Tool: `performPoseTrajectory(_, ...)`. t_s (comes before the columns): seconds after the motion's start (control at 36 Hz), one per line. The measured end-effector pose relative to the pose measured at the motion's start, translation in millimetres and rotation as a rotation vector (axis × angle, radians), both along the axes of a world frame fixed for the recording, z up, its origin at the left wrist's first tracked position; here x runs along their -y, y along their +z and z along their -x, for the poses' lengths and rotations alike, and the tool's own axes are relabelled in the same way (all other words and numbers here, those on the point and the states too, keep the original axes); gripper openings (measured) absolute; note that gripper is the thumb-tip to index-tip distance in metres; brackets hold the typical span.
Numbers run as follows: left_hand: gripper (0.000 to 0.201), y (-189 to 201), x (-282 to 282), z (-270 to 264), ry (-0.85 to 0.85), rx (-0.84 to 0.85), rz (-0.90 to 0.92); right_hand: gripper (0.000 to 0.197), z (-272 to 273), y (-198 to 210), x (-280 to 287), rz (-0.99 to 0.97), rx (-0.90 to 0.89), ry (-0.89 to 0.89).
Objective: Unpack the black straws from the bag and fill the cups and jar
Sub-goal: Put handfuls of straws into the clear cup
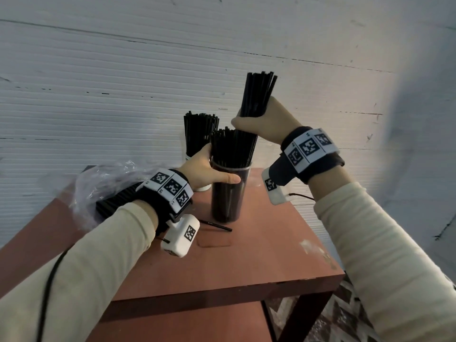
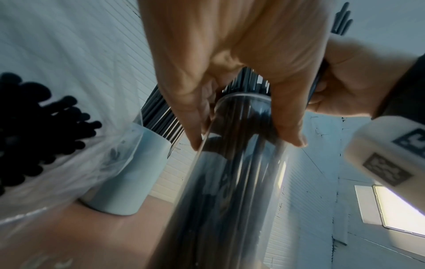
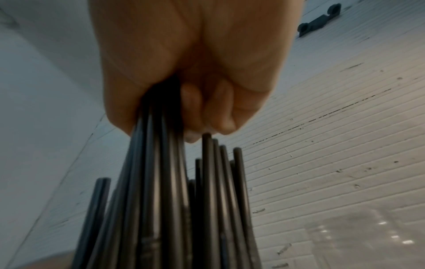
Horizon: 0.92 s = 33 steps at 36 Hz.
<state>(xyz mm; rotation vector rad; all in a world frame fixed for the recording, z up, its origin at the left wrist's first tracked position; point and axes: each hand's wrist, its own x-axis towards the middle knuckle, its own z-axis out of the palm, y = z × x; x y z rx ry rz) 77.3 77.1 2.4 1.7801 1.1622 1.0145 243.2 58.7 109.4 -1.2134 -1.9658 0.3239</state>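
A tall clear jar stands on the reddish table, packed with black straws. My left hand grips the jar near its rim, thumb in front. Above the jar, my right hand grips a bundle of black straws; their lower ends reach in among the jar's straws. A white cup full of straws stands just behind the jar. The clear plastic bag at my left holds more straws.
One loose straw lies on the table in front of the jar. A ribbed white wall rises right behind the table. The table's right edge and front edge are close; patterned floor shows below.
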Motion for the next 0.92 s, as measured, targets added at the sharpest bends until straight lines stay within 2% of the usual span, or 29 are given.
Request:
performPoseTrajectory(0.11, 0.097, -2, 0, -1, -0.002, -0.008, -0.007, 0.036, 2, -12, 1, 0.003, 0.024, 0.008)
performPoseTrajectory(0.25, 0.113, -8, 4, -1, 0.009, -0.007, -0.012, 0.038, 0, -26, 6, -0.011, 0.083, -0.039)
performPoseTrajectory(0.36, 0.099, -10, 3, -1, 0.003, 0.009, -0.021, 0.085, -1, -27, 10, -0.166, -0.104, -0.009)
performPoseTrajectory(0.42, 0.094, -10, 1, -1, 0.011, 0.001, -0.029, 0.093, -1, -23, 14, -0.313, -0.145, 0.029)
performPoseTrajectory(0.47, 0.096, -10, 0, -1, 0.015, -0.01, -0.037, 0.086, 0, -19, 17, -0.44, -0.125, 0.06)
performPoseTrajectory(0.56, 0.104, -9, 0, -1, 0.023, -0.017, -0.037, 0.057, 2, -18, 13, -0.555, 0.002, 0.05)
performPoseTrajectory(0.64, 0.099, -9, 0, -2, 0.014, -0.003, -0.034, 0.032, 2, -31, 6, -0.563, 0.08, 0.036)
performPoseTrajectory(0.75, 0.088, -9, -1, -1, 0.011, -0.003, -0.019, 0.027, 0, -54, 3, -0.497, 0.11, 0.012)
performPoseTrajectory(0.83, 0.094, -9, -1, -1, 0.006, -0.002, -0.018, 0.025, -1, -61, 7, -0.462, 0.107, -0.019)
performPoseTrajectory(0.92, 0.088, -11, -2, -1, 0.015, 0.011, -0.016, 0.037, -1, -59, 12, -0.476, 0.125, -0.055)
